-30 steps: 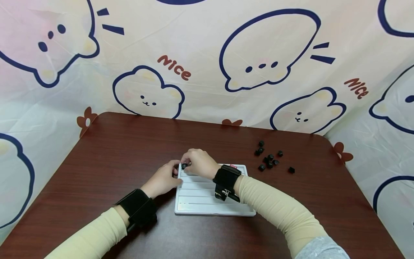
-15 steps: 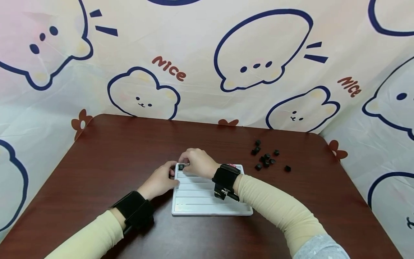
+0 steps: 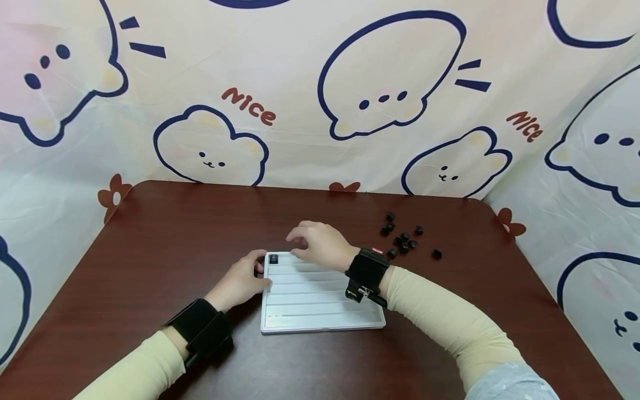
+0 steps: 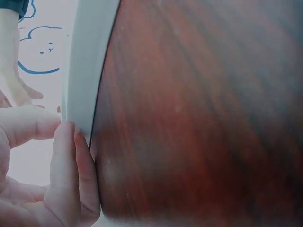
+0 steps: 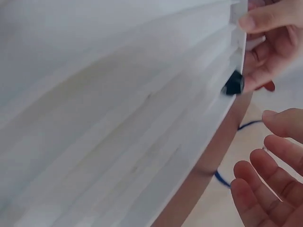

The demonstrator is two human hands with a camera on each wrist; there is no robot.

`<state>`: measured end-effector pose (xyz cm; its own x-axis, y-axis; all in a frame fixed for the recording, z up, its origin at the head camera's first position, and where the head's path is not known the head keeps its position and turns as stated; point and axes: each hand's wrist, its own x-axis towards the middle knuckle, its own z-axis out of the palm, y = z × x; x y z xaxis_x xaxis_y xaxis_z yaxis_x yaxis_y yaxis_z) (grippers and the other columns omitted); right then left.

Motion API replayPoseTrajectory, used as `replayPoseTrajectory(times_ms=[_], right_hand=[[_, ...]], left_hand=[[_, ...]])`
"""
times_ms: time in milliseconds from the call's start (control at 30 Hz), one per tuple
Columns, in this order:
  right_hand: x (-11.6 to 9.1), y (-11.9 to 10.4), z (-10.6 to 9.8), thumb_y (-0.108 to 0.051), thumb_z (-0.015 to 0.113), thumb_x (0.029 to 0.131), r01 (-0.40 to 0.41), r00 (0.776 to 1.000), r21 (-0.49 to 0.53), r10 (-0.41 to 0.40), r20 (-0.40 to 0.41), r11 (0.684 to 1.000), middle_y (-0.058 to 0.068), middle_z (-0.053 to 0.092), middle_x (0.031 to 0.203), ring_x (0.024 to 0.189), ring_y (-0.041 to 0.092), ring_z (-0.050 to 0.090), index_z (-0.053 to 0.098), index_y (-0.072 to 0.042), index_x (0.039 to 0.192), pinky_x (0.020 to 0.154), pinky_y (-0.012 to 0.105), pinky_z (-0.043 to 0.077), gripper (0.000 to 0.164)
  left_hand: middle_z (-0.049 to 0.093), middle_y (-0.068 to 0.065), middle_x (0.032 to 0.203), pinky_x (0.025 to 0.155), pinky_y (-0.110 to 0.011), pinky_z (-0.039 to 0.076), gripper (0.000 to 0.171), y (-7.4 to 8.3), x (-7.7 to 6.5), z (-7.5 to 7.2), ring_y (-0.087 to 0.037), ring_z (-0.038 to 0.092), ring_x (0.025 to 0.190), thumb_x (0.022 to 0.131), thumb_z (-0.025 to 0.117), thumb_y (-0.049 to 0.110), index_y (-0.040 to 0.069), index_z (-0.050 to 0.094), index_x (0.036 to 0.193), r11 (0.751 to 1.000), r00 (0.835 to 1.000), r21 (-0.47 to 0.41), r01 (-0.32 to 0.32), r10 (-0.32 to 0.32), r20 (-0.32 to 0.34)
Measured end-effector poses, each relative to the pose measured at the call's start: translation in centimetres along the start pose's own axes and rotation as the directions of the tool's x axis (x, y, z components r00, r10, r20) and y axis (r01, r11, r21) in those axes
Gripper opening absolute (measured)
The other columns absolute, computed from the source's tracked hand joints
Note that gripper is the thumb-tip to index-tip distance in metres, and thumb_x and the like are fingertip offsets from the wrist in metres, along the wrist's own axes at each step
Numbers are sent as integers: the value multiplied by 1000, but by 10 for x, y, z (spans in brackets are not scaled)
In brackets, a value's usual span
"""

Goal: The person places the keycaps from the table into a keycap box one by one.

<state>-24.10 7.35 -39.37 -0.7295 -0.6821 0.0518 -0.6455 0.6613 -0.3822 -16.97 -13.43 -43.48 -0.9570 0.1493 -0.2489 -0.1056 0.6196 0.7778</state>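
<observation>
A ridged white tray (image 3: 320,300) lies on the table, divided into long rows. One small black block (image 3: 273,259), shaped like a keycap, sits in its far left corner; the right wrist view also shows this block (image 5: 233,84). My left hand (image 3: 241,282) holds the tray's left edge, with the thumb on the rim and the fingers along the outer side. Above the tray's far edge, my right hand (image 3: 322,244) holds nothing. Its fingers (image 5: 265,177) are apart and loosely bent in the right wrist view.
Several more black blocks (image 3: 404,243) lie scattered on the brown table (image 3: 200,233), to the right beyond the tray. A printed cloth (image 3: 300,72) hangs along the table's back and sides. Each wrist wears a black strap.
My right hand has let go of the black block in the far left corner and moved up and right. The left hand stays at the tray edge. The head view has shifted slightly.
</observation>
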Motion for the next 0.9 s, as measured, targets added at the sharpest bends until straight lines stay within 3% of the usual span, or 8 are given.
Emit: replayPoseTrajectory(times_ms=[200, 400, 600, 900], right_hand=[[-22, 25, -13, -19, 75, 96, -4, 1000, 12, 4, -16, 1000, 7, 69, 118, 105, 21, 65, 71, -7, 129, 89, 33, 53, 35], [-49, 47, -26, -24, 70, 99, -2, 998, 10, 2, 60, 1000, 9, 62, 138, 130, 25, 56, 64, -9, 140, 105, 41, 47, 44], [-74, 65, -36, -24, 70, 100, -5, 997, -36, 8, 83, 999, 10, 58, 144, 133, 27, 54, 61, -10, 143, 105, 44, 46, 46], [-111, 98, -46, -19, 74, 96, -117, 993, -54, 117, -5, 992, 12, 61, 139, 130, 29, 57, 62, -6, 141, 102, 48, 48, 47]], left_hand=[[55, -12, 105, 68, -32, 44, 69, 2, 0, 2, -21, 51, 78, 90, 72, 3, -6, 40, 150, 1000, 1000, 6, -2, 2, -8], [55, -12, 104, 67, -32, 43, 69, 2, -1, 2, -20, 50, 76, 90, 72, 2, -6, 40, 151, 1000, 1000, 9, -7, 7, -4], [55, -11, 105, 69, -33, 44, 69, 1, 0, 2, -21, 51, 79, 90, 72, 4, -4, 40, 150, 1000, 1000, 20, -2, 2, 0], [56, -12, 104, 71, -35, 44, 68, 0, -2, 2, -22, 51, 81, 90, 72, 4, -6, 41, 149, 999, 1000, 24, -24, 24, 2]])
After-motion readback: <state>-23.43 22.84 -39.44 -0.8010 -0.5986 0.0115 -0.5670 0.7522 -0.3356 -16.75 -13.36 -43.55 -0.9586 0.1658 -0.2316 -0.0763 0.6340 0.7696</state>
